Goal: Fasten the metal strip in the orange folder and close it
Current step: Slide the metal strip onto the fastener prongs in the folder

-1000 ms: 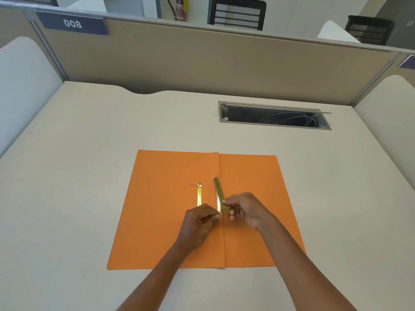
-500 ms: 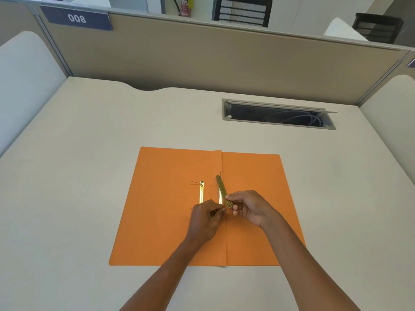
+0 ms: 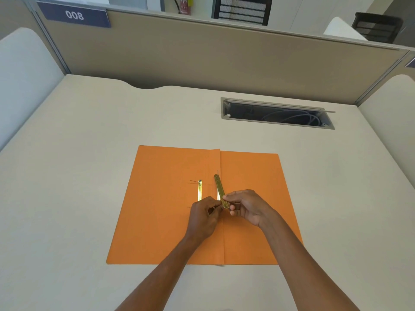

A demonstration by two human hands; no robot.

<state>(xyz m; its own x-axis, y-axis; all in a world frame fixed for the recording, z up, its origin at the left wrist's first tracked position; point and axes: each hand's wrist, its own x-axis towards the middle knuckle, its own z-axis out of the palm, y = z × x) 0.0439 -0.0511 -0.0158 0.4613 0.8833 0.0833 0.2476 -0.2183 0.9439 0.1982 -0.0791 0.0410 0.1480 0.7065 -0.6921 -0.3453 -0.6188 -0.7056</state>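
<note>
An orange folder (image 3: 161,212) lies open and flat on the desk, its fold running down the middle. A gold base strip (image 3: 199,190) lies flat on the left flap, thin prongs sticking out at its far end. My right hand (image 3: 247,208) pinches the near end of a loose gold metal strip (image 3: 219,190), which slants up over the fold. My left hand (image 3: 203,217) is curled beside it, fingertips pinching something small at the strip's near end; what it grips is hidden by the fingers.
A beige desk (image 3: 89,176) bears the folder. An open cable slot (image 3: 277,114) with wires sits at the back right. Tan partition walls (image 3: 202,55) enclose the desk, with a "008" sign (image 3: 75,15) at upper left.
Both hands stay at the strip's near end, with the left fingertips drawn a little closer to the right hand. The view has shifted slightly; the folder has not moved.
</note>
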